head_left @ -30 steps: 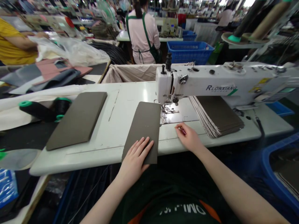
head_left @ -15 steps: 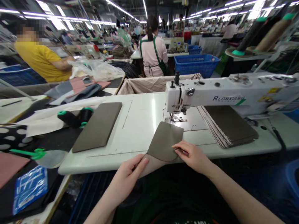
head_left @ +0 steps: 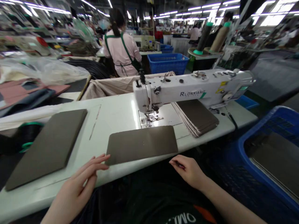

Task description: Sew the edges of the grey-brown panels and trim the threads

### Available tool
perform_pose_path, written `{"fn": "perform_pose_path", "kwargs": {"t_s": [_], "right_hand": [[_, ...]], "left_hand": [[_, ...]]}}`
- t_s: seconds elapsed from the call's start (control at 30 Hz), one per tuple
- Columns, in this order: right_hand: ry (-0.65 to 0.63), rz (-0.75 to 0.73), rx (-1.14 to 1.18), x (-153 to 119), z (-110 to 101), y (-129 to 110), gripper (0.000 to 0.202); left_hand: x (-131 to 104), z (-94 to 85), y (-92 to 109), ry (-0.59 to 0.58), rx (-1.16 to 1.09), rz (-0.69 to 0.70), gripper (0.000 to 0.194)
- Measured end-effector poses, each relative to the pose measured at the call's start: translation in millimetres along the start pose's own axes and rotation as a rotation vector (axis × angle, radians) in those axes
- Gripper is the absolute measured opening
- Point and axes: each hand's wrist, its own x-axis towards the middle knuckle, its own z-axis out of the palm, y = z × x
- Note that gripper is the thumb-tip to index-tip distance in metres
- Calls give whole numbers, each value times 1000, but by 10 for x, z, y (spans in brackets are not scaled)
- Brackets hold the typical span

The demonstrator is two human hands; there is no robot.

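A flat olive-brown panel point(head_left: 142, 144) of fabric or leather lies at the table's front edge, just before the sewing machine's needle area point(head_left: 151, 118). My left hand point(head_left: 80, 180) is open, its fingers stretched out and the tips at the panel's left corner. Off the panel's lower right corner, my right hand point(head_left: 189, 170) is closed, with a small dark thing partly showing inside the curled fingers; I cannot make out its kind. A stack of similar panels point(head_left: 50, 146) lies on the left of the table. Another stack, with pale layered edges point(head_left: 198, 118), sits under the machine arm.
The white sewing machine point(head_left: 191, 87) spans the table's right side. A blue basket point(head_left: 243, 149) with panels inside stands at the right. Thread cones point(head_left: 204, 37) rise behind the machine. Beyond, a person in a green apron point(head_left: 122, 53) stands near another blue basket point(head_left: 167, 63).
The panel, bent up between both hands before, now lies flat across the table edge. My left hand has let go and spread its fingers; my right hand has come off it. The view has turned right.
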Motion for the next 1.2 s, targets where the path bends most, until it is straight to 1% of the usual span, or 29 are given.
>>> {"fn": "perform_pose_path", "kwargs": {"t_s": [0.07, 0.1, 0.17, 0.23, 0.3, 0.37, 0.47, 0.67, 0.83, 0.97, 1.07, 1.13, 1.2], "right_hand": [[49, 150, -37, -91, -4, 80, 29], [42, 202, -54, -134, -3, 120, 31], [-1, 258, -53, -207, 10, 199, 30], [0, 282, -9, -255, 40, 270, 28], [58, 303, 32, -270, 78, 330, 26], [136, 318, 41, -258, 115, 371, 24], [200, 302, 33, -213, 157, 390, 20], [215, 258, -20, -132, 207, 371, 14], [229, 255, -63, -103, 215, 389, 20], [282, 266, -15, -139, 161, 410, 20], [365, 255, 1, -154, 77, 400, 18], [398, 201, -30, -123, 14, 377, 18], [356, 120, -92, -53, -48, 351, 30]], "left_hand": [[85, 240, 81, 19, 30, 2, 38], [133, 360, 133, 24, 56, 26, 45], [220, 571, 213, 24, 124, 101, 57], [282, 719, 238, 12, 203, 168, 62], [315, 796, 216, -2, 266, 201, 64], [327, 819, 183, -7, 297, 210, 66], [332, 808, 160, -15, 306, 208, 67], [327, 798, 168, -34, 301, 192, 68], [319, 804, 150, -30, 297, 184, 68], [314, 791, 157, -30, 289, 194, 68], [309, 761, 178, 30, 284, 144, 67], [304, 742, 176, 82, 288, 101, 70], [293, 732, 143, 97, 301, 88, 76]]}}
